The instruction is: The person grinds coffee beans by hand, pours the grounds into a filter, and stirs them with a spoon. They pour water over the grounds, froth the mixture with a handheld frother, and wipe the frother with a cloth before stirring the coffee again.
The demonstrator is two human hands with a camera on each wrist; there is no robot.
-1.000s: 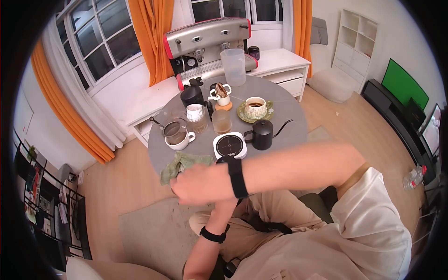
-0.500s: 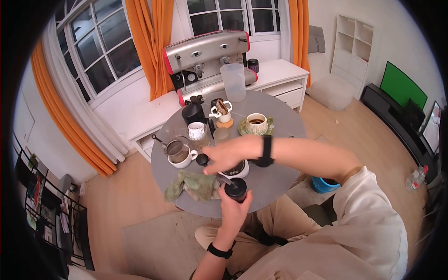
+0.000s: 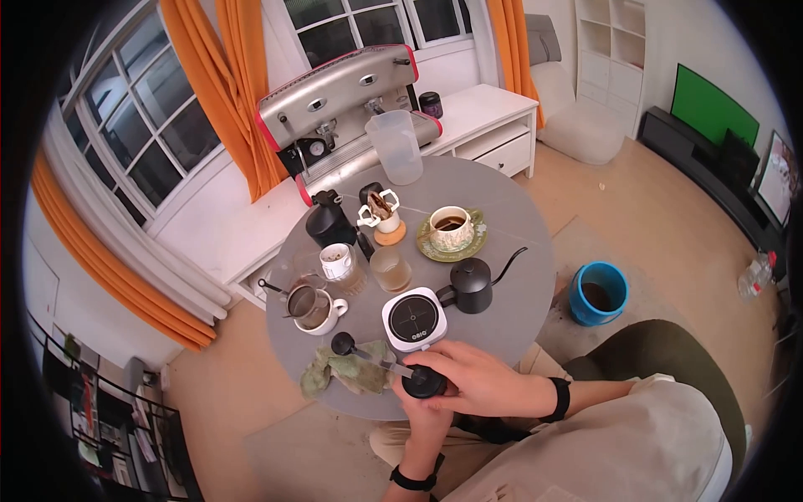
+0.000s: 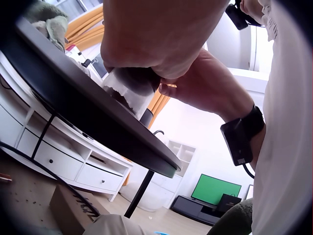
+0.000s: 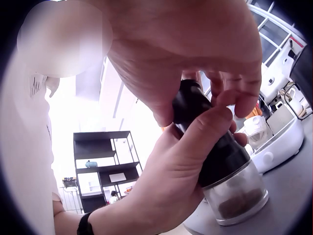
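Observation:
At the near table edge, my left hand (image 3: 422, 421) grips the body of a hand grinder (image 3: 424, 382). Curled round its black top is my right hand (image 3: 478, 381); the crank with its round knob (image 3: 342, 343) points left over a green cloth (image 3: 355, 368). In the right wrist view, the fingers of my left hand (image 5: 171, 166) wrap the black body (image 5: 222, 161) below my right hand (image 5: 195, 49). The grinder's clear jar (image 5: 239, 196) holds brown grounds and stands tilted by the table. The left wrist view shows the jar (image 4: 129, 90) under my left hand (image 4: 164, 34).
A white scale (image 3: 414, 320) lies just beyond the grinder, with a black kettle (image 3: 471, 286) to its right. Farther back are a glass (image 3: 390, 269), a cup of dark liquid (image 3: 452, 230) and a clear pitcher (image 3: 395, 149). A blue bucket (image 3: 599, 293) stands on the floor, right.
My right hand has left the crank's knob side and come back onto the grinder's top, beside my left hand. The head view has shifted, bringing the bucket fully into sight.

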